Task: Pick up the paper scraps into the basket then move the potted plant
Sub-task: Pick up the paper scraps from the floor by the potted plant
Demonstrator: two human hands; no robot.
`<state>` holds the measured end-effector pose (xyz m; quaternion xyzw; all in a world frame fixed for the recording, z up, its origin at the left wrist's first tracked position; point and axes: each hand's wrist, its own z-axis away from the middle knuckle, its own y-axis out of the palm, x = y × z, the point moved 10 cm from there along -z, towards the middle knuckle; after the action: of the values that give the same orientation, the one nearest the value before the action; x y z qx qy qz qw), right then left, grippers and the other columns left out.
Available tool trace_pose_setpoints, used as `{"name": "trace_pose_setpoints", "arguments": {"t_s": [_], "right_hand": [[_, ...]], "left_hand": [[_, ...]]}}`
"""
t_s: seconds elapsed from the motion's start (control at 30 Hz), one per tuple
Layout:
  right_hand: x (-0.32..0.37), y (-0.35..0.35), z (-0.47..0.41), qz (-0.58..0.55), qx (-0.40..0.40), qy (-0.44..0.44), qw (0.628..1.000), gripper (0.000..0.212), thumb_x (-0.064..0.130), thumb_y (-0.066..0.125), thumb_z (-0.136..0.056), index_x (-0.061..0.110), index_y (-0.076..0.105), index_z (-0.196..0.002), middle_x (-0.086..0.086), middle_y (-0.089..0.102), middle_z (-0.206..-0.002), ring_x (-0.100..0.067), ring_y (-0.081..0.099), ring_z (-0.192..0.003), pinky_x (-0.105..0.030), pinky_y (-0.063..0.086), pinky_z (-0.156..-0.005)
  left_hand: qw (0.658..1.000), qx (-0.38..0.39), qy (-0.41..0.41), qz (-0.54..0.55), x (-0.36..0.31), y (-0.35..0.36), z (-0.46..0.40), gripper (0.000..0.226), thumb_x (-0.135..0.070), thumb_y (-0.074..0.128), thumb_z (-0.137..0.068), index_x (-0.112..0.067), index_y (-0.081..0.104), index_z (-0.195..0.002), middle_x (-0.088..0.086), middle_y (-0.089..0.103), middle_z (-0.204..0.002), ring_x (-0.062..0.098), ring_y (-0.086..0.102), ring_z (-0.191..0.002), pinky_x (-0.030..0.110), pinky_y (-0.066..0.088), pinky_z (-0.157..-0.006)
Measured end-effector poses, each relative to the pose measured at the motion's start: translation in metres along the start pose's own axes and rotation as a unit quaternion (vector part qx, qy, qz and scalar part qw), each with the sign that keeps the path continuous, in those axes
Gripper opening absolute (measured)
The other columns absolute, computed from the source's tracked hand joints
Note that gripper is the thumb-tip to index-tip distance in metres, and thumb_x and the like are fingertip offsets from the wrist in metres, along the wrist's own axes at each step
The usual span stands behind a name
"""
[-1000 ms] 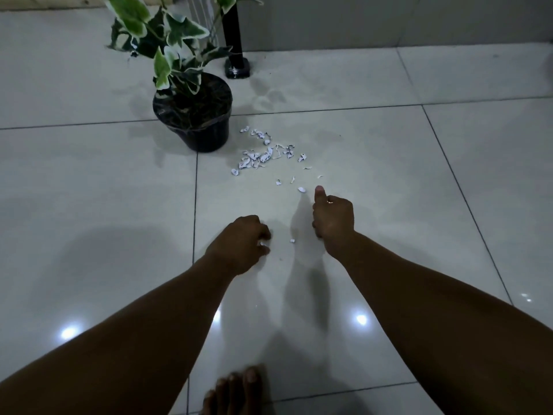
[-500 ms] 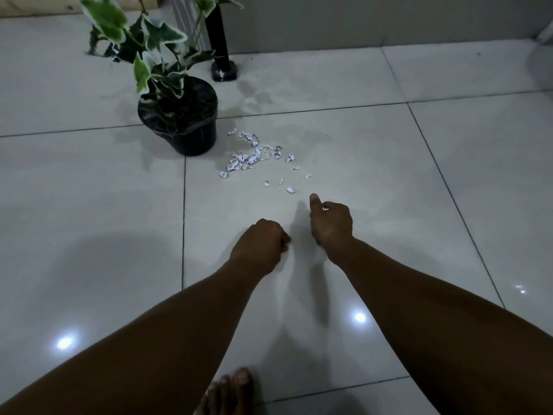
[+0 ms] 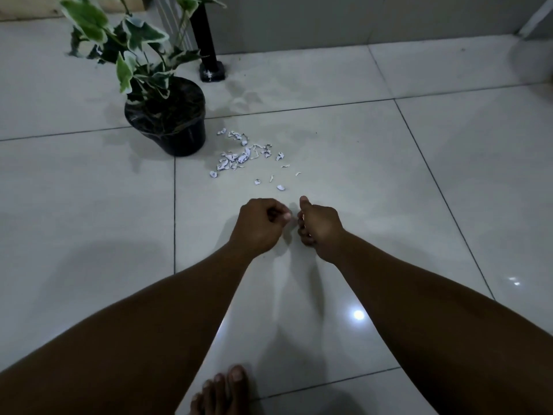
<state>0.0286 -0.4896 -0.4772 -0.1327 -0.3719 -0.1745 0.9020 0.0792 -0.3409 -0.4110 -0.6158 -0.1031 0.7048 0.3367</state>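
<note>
A dim room with a glossy pale-grey tiled floor (image 3: 329, 139), dark grout lines crossing it and a grey wall behind. At far left stands the green-and-white variegated ivy in its round black plastic pot (image 3: 167, 127), upright on the tiles, with a black post base (image 3: 212, 74) just behind it. Immediately right of the pot lies the scatter of small white torn paper scraps (image 3: 242, 155), the pile dense near the pot and thinning toward the person. Nearer the camera, the left hand (image 3: 258, 224) is curled into a loose fist; whether it holds a scrap cannot be told. Just beside it, the right hand (image 3: 320, 223) is also curled, thumb raised, its contents hidden. Bare toes (image 3: 224, 390) show at the bottom edge. No basket is in view. The gathering step appears barely begun; the next move likely calls for reaching forward to pinch up the nearest loose scraps, then finding the basket.
</note>
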Motion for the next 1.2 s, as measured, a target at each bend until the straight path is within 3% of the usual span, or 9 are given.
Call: {"name": "trace_pose_setpoints", "arguments": {"t_s": [0.2,0.4,0.5,0.63,0.73,0.87,1.0,1.1,1.2], "right_hand": [[0.013,0.023,0.010,-0.062,0.051,0.007,0.997,0.031,0.036,0.054,-0.100,0.008,0.061,-0.092,-0.014,0.053,-0.075,-0.015,0.035,-0.044,-0.020,0.024,-0.038],[0.029,0.027,0.012,0.000,0.016,-0.046,0.999,0.044,0.039,0.053,-0.099,0.010,0.057,-0.065,-0.003,0.044,-0.047,-0.014,0.035,-0.036,-0.020,0.029,-0.039],[0.028,0.032,0.007,0.006,0.004,-0.038,0.999,0.045,0.038,0.053,-0.099,0.012,0.054,-0.062,-0.002,0.041,-0.045,-0.014,0.033,-0.034,-0.020,0.027,-0.037],[0.017,0.037,-0.002,-0.045,0.004,0.005,0.999,0.042,0.035,0.057,-0.099,0.010,0.055,-0.066,-0.004,0.044,-0.050,-0.012,0.033,-0.031,-0.018,0.024,-0.034],[0.018,0.042,-0.011,-0.054,0.002,-0.017,0.998,0.048,0.037,0.058,-0.099,0.010,0.052,-0.060,-0.005,0.043,-0.050,-0.013,0.033,-0.033,-0.018,0.026,-0.037],[0.024,0.053,-0.022,-0.099,0.000,-0.037,0.994,0.049,0.041,0.061,-0.096,0.012,0.056,-0.058,0.001,0.043,-0.042,-0.012,0.034,-0.030,-0.018,0.028,-0.037],[0.059,0.047,-0.035,0.056,-0.071,-0.145,0.985,0.045,0.043,0.062,-0.095,0.014,0.069,-0.062,-0.008,0.063,-0.059,-0.027,0.061,-0.057,-0.034,0.049,-0.064],[0.103,0.051,-0.046,0.199,-0.129,-0.255,0.937,0.034,0.036,0.058,-0.097,0.006,0.072,-0.089,-0.013,0.073,-0.093,-0.031,0.067,-0.094,-0.030,0.045,-0.083],[0.140,0.071,-0.065,0.317,-0.114,-0.312,0.888,0.030,0.032,0.053,-0.099,0.006,0.065,-0.102,-0.014,0.071,-0.104,-0.032,0.065,-0.102,-0.031,0.044,-0.082]], "left_hand": [[0.998,0.001,0.009,0.057,-0.022,0.005,0.002,0.010,-0.005,0.068,-0.086,-0.013,0.074,-0.086,-0.007,0.070,-0.070,-0.009,0.063,-0.057,0.000,0.042,-0.056],[0.992,-0.110,-0.012,0.066,-0.015,-0.030,0.000,0.017,-0.011,0.081,-0.069,-0.013,0.065,-0.075,-0.003,0.069,-0.066,0.002,0.060,-0.056,0.008,0.043,-0.057],[0.998,-0.045,-0.008,0.044,-0.012,-0.025,-0.009,0.010,-0.011,0.080,-0.072,-0.015,0.072,-0.077,-0.002,0.072,-0.069,0.004,0.066,-0.064,0.012,0.047,-0.065],[0.998,0.055,0.017,0.028,-0.004,-0.023,-0.025,0.013,-0.014,0.079,-0.080,-0.020,0.077,-0.091,-0.007,0.077,-0.077,-0.008,0.067,-0.073,0.001,0.044,-0.067],[0.995,0.081,0.007,0.049,0.007,-0.022,-0.032,0.014,-0.014,0.077,-0.082,-0.022,0.076,-0.093,-0.008,0.078,-0.080,-0.005,0.071,-0.081,0.003,0.048,-0.072],[0.999,-0.039,-0.028,0.021,0.023,-0.048,-0.051,0.013,-0.010,0.070,-0.081,-0.018,0.077,-0.088,-0.006,0.077,-0.087,0.008,0.072,-0.085,0.019,0.054,-0.080],[0.961,-0.213,-0.121,-0.124,0.038,-0.096,-0.065,0.024,-0.016,0.061,-0.085,-0.017,0.068,-0.108,0.007,0.064,-0.117,0.026,0.061,-0.109,0.033,0.050,-0.090],[0.936,-0.190,-0.267,-0.131,0.068,-0.096,-0.079,0.048,-0.021,0.059,-0.089,-0.007,0.048,-0.134,0.016,0.042,-0.139,0.035,0.047,-0.127,0.041,0.045,-0.097],[0.939,-0.196,-0.258,-0.118,0.072,-0.097,-0.094,0.040,-0.019,0.050,-0.094,0.000,0.052,-0.129,0.019,0.046,-0.136,0.037,0.050,-0.122,0.038,0.041,-0.098]]}}
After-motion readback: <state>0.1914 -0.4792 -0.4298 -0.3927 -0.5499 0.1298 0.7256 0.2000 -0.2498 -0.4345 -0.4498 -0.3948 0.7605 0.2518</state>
